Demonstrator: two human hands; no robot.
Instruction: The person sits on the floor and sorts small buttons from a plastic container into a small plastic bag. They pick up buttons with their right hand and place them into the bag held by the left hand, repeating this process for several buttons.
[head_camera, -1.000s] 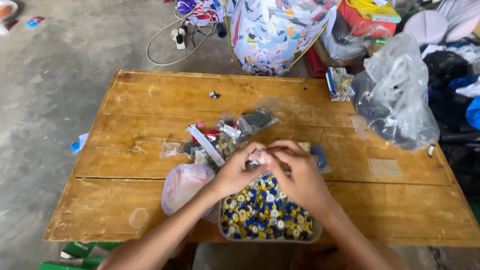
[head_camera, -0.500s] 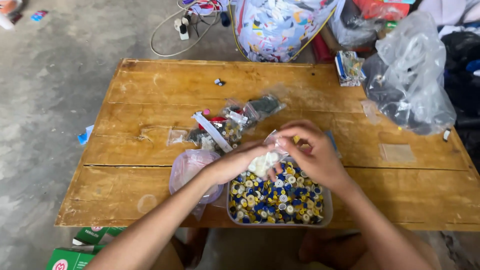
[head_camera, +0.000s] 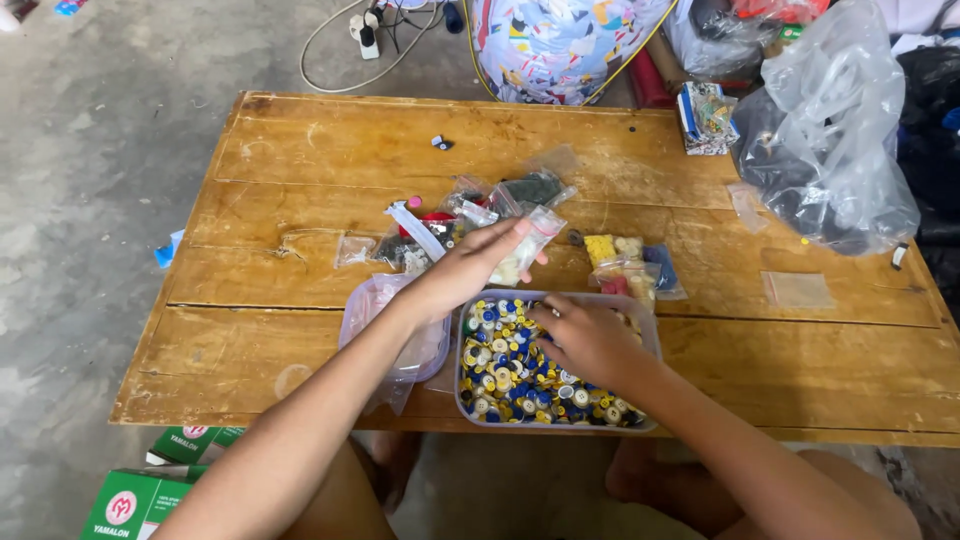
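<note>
My left hand (head_camera: 468, 268) holds a small clear bag of pale buttons (head_camera: 524, 250) just above the far rim of a clear plastic tub (head_camera: 648, 330). The tub is full of blue, yellow and white buttons (head_camera: 505, 365) and sits at the near edge of a wooden table (head_camera: 330, 160). My right hand (head_camera: 585, 335) reaches down into the tub, its fingers bent among the buttons; what they pinch is hidden. A pile of small clear bags with coloured bits (head_camera: 450, 215) lies just beyond my left hand.
A clear lid (head_camera: 370, 310) lies left of the tub. More small bags (head_camera: 630, 265) sit right of my left hand. A big crumpled plastic bag (head_camera: 830, 150) fills the far right corner. Green boxes (head_camera: 140, 495) stand on the floor at lower left; cables (head_camera: 350, 40) lie beyond the table.
My hands have come apart: the left keeps the small bag and has lifted toward the bag pile, while the right has dropped into the tub of buttons.
</note>
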